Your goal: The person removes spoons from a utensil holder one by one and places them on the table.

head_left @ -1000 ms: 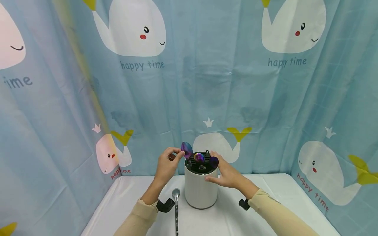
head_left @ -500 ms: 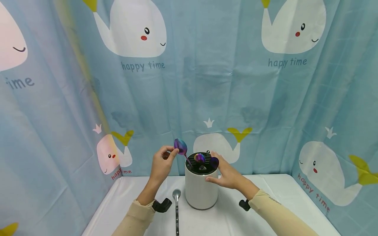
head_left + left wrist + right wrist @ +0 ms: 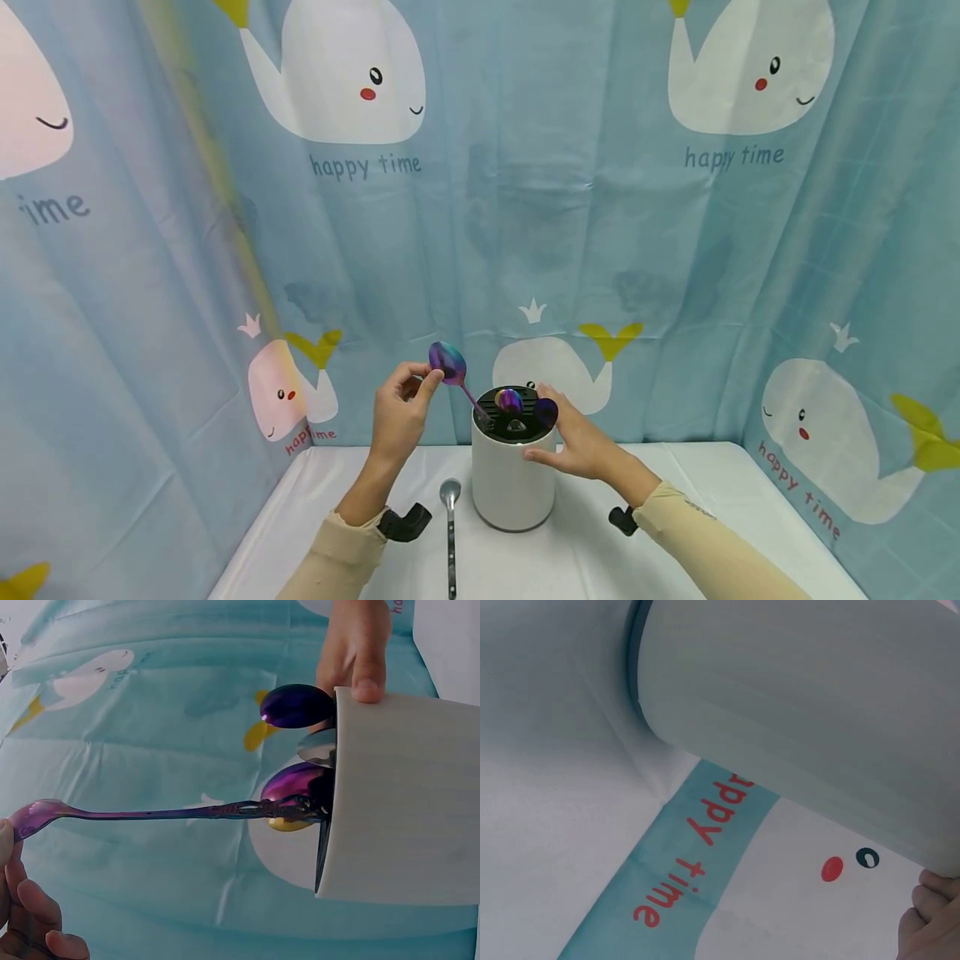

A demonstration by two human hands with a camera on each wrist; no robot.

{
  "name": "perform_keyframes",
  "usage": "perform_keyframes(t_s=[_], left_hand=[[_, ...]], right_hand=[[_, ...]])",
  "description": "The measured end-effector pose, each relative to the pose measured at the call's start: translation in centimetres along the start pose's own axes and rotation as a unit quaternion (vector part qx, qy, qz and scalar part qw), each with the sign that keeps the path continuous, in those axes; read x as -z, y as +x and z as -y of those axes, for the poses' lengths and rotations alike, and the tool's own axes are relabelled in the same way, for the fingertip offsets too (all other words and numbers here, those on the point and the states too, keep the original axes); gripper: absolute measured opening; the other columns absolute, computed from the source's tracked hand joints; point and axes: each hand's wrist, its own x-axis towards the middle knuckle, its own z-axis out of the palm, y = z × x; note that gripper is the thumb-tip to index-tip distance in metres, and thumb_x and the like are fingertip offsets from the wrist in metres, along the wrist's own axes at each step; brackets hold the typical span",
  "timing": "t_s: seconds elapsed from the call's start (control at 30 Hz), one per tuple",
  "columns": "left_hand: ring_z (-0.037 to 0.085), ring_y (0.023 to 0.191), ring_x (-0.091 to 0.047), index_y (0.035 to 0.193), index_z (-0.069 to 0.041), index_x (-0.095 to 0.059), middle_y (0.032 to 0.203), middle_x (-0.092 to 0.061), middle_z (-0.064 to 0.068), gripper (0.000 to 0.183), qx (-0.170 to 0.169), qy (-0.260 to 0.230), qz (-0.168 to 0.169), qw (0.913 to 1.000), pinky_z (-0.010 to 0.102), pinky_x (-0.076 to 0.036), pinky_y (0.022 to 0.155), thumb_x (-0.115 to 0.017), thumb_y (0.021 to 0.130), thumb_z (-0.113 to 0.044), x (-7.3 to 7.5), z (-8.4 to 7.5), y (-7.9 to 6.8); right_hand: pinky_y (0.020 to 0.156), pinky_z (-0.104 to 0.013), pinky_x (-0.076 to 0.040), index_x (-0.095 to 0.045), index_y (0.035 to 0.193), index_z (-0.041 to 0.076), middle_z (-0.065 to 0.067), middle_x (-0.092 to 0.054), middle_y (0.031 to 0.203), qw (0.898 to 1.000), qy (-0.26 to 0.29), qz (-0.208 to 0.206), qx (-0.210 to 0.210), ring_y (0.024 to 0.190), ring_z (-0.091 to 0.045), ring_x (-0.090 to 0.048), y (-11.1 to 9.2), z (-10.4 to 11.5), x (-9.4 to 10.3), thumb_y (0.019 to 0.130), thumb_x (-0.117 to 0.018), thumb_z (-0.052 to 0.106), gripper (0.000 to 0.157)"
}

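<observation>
My left hand (image 3: 397,421) pinches the bowl of a purple-blue iridescent spoon (image 3: 447,363). The spoon slants, with its patterned handle end at the slotted black top of a white cylindrical utensil holder (image 3: 513,492). In the left wrist view this spoon (image 3: 135,814) extends well out from the holder's mouth. My right hand (image 3: 581,442) holds the holder by its upper right side, thumb on the front wall. Standing bowl-up in the holder are a multicoloured spoon (image 3: 510,402), a dark purple spoon (image 3: 546,412) and a silver spoon (image 3: 318,748); their handles are hidden inside.
A silver spoon with a dark patterned handle (image 3: 451,533) lies on the white tabletop (image 3: 600,550), left of the holder. Behind and at both sides hangs a blue curtain (image 3: 517,225) with whale prints.
My left hand has moved left and slightly up with the spoon, drawing more of its handle out of the holder and tilting it leftward. My right hand stays on the holder.
</observation>
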Motion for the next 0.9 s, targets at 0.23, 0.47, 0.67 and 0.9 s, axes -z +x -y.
perform_keyframes(t_s=[0.23, 0.47, 0.67, 0.9], left_hand=[[0.014, 0.071, -0.053, 0.1, -0.002, -0.073, 0.091, -0.065, 0.004, 0.011, -0.004, 0.003, 0.003, 1.0, 0.029, -0.043, 0.068, -0.077, 0.101, -0.013, 0.6, -0.4, -0.1], [0.015, 0.074, -0.054, 0.101, -0.002, -0.074, 0.092, -0.066, 0.006, 0.01, 0.005, -0.002, 0.001, 1.0, 0.026, -0.043, 0.069, -0.077, 0.101, -0.012, 1.5, -0.5, -0.3], [0.015, 0.076, -0.055, 0.1, -0.001, -0.074, 0.093, -0.067, 0.005, 0.011, 0.013, -0.002, -0.003, 0.9999, 0.027, -0.043, 0.07, -0.077, 0.101, -0.012, 2.3, -0.2, -0.5], [0.015, 0.076, -0.057, 0.102, -0.002, -0.074, 0.094, -0.068, 0.008, 0.01, 0.03, 0.018, 0.005, 0.9994, 0.028, -0.044, 0.07, -0.077, 0.101, -0.011, 2.7, 0.7, -1.3]], right_hand=[[0.125, -0.062, -0.025, -0.021, 0.169, 0.0, -0.024, -0.022, 0.175, 1.0, 0.011, -0.001, -0.004, 0.162, -0.04, -0.022, -0.1, 0.2, 0.1, 0.094, -0.077, 0.061, 0.112], [0.123, -0.064, -0.029, -0.021, 0.169, 0.0, -0.023, -0.021, 0.175, 1.0, 0.014, 0.004, -0.013, 0.162, -0.041, -0.021, -0.1, 0.4, 0.2, 0.094, -0.077, 0.061, 0.112], [0.123, -0.064, -0.028, -0.021, 0.169, 0.0, -0.022, -0.022, 0.176, 1.0, 0.012, 0.002, -0.012, 0.163, -0.04, -0.021, -0.1, 0.4, 0.2, 0.093, -0.077, 0.061, 0.112], [0.125, -0.061, -0.025, -0.022, 0.169, 0.001, -0.022, -0.022, 0.175, 1.0, 0.008, 0.003, -0.012, 0.163, -0.04, -0.021, -0.1, 0.5, 0.3, 0.093, -0.076, 0.063, 0.112]])
